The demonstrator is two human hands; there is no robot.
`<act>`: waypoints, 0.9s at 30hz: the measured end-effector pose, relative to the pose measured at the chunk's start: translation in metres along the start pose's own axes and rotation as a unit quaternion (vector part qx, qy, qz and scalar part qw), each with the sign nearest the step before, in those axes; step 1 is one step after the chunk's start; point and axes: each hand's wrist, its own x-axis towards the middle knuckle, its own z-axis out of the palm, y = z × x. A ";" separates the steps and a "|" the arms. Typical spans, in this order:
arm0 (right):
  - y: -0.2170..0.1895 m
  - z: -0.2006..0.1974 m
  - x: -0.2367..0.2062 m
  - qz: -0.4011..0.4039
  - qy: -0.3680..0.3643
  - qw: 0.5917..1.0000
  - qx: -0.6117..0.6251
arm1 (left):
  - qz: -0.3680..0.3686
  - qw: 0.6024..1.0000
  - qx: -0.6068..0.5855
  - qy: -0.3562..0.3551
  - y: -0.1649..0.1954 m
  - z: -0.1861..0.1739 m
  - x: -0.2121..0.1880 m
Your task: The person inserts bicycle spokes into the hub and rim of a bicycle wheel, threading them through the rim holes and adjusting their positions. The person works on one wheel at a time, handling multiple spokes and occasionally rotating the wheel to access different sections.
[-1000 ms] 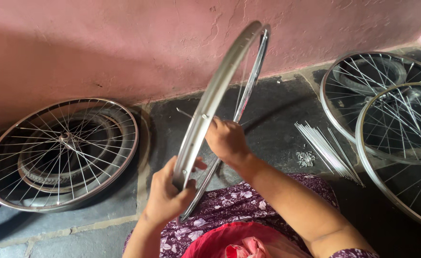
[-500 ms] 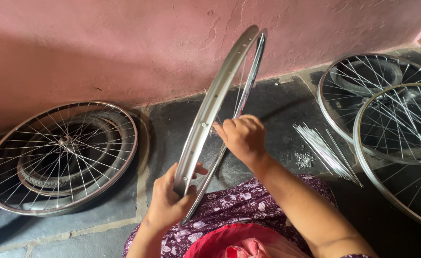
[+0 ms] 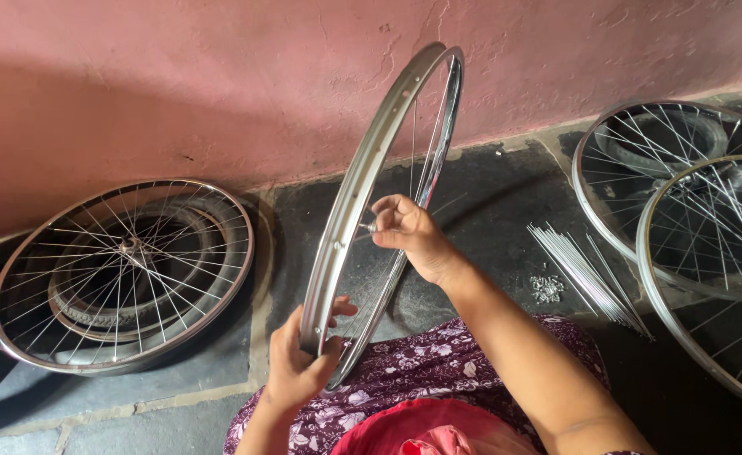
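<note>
Rim: a shiny silver metal bicycle wheel rim (image 3: 362,181) stands upright on edge, its lower part over the person's lap in purple floral cloth (image 3: 405,388), its top leaning toward the pink plastered wall (image 3: 219,76).
Left hand: the left hand (image 3: 299,362) clasps the rim's lower edge, fingers wrapped round the metal and holding it steady.
Right hand: the right hand (image 3: 409,236) sits inside the hoop, fingers (image 3: 385,206) pinched narrow on a small silver spoke end or nipple (image 3: 369,227) at the rim's inner face; which of the two I cannot tell.
Step in hand: by my judgement, a spoke is being seated at a rim hole, with only a few thin spokes in place.
Next move: it likely calls for fine alignment with the hole, then a twist, while the other hand stops the rim from rolling.
Supplies: a fan of loose thin silver spokes (image 3: 586,274) and a small heap of silver nipples (image 3: 547,289) lie on the dark stone floor (image 3: 489,194), near the right forearm.
Edges: a finished spoked wheel lying over a black tyre (image 3: 122,274) is well apart at left; two spoked wheels (image 3: 691,211) overlap at right.
Open room: bare floor lies between rim and wall; the wall crowds the rim's top.
</note>
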 end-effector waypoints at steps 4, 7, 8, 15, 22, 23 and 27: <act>0.007 -0.008 0.006 0.011 0.044 0.989 0.139 | 0.057 0.997 -0.037 0.036 -0.044 0.010 -0.020; 0.018 -0.005 0.008 -0.003 0.074 0.990 0.118 | 0.116 0.983 -0.133 0.046 -0.071 0.027 -0.032; 0.022 -0.004 0.007 0.001 0.080 0.991 0.108 | 0.114 0.980 -0.156 0.047 -0.075 0.033 -0.035; 0.034 0.025 -0.011 0.013 0.087 0.992 0.089 | 0.076 0.990 0.009 0.120 -0.002 0.023 -0.011; 0.033 0.058 -0.032 0.070 0.059 0.993 0.072 | -0.119 0.988 -0.094 -0.020 0.062 -0.002 0.042; 0.032 0.058 -0.035 0.051 0.044 0.997 0.048 | -0.164 0.981 -0.100 -0.017 0.063 0.000 0.041; 0.032 0.059 -0.044 0.045 0.018 0.999 -0.015 | -0.072 0.992 -0.096 0.027 0.061 -0.006 0.019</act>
